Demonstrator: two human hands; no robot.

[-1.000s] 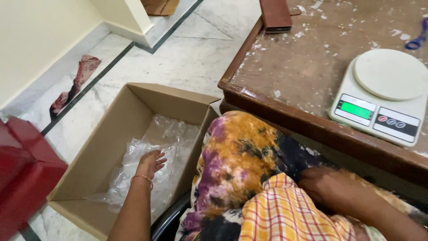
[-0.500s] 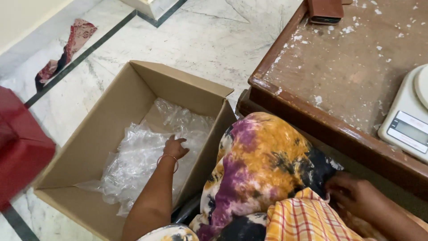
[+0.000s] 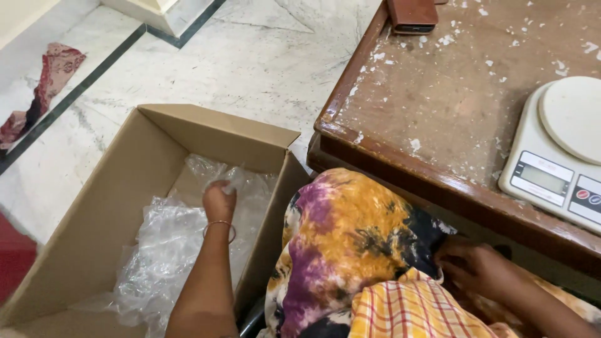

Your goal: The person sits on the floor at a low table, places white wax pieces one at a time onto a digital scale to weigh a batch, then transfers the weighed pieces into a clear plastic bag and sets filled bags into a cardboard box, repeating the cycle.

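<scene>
My left hand (image 3: pixel 219 200) reaches down into an open cardboard box (image 3: pixel 106 206) on the floor and closes its fingers on a crumpled clear plastic bag (image 3: pixel 169 250) lying inside. A thin bangle sits on that wrist. My right hand (image 3: pixel 479 269) rests on my lap, its fingers pressed into a bundle of tie-dye cloth (image 3: pixel 350 244) in yellow, purple and black. A yellow and red checked cloth (image 3: pixel 407 313) lies just below that hand.
A worn wooden table (image 3: pixel 438 100) stands to the right, with a white kitchen scale (image 3: pixel 560 150) near its front edge and a brown wallet-like case (image 3: pixel 411 14) at the back. A red patterned rag (image 3: pixel 44 87) lies on the marble floor (image 3: pixel 250 69). A red object (image 3: pixel 12 263) shows at the left edge.
My left hand has moved further into the box and its spread fingers have closed on the plastic. The view has shifted to the left and nearer. My right hand stays on the cloth.
</scene>
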